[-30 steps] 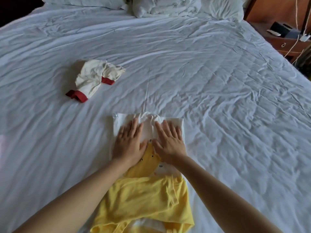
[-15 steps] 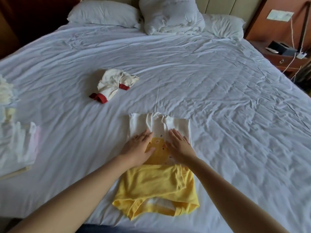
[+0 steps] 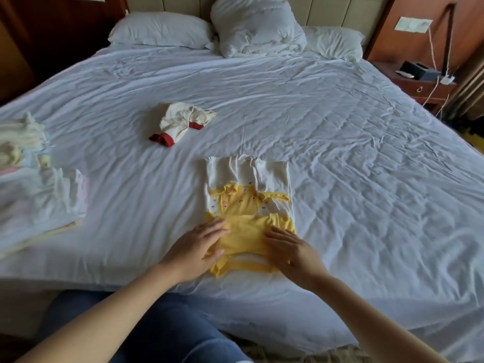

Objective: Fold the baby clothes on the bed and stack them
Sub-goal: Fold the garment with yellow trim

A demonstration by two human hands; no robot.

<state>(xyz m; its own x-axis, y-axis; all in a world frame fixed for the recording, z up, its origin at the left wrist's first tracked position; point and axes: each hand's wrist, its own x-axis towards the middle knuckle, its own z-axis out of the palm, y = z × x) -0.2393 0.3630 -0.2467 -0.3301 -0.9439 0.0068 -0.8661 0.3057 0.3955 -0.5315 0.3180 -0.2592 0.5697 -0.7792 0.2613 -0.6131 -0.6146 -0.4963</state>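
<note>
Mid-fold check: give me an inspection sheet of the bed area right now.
Surface: wrinkled white bed sheet.
Job's things: yellow-and-white baby garment, partly folded, near edge; crumpled cream garment with red cuffs behind it; stack of folded pale clothes at left.
Clutter: nothing seen.
Grips: left hand and right hand rest on the baby garment's yellow lower part.
Cables: white cables hang over the wooden nightstand.
Surroundings: white pillows, bundled white duvet at headboard.

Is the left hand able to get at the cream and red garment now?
Probably yes, with a forward lean: only bare sheet lies between the left hand and the cream and red garment.
</note>
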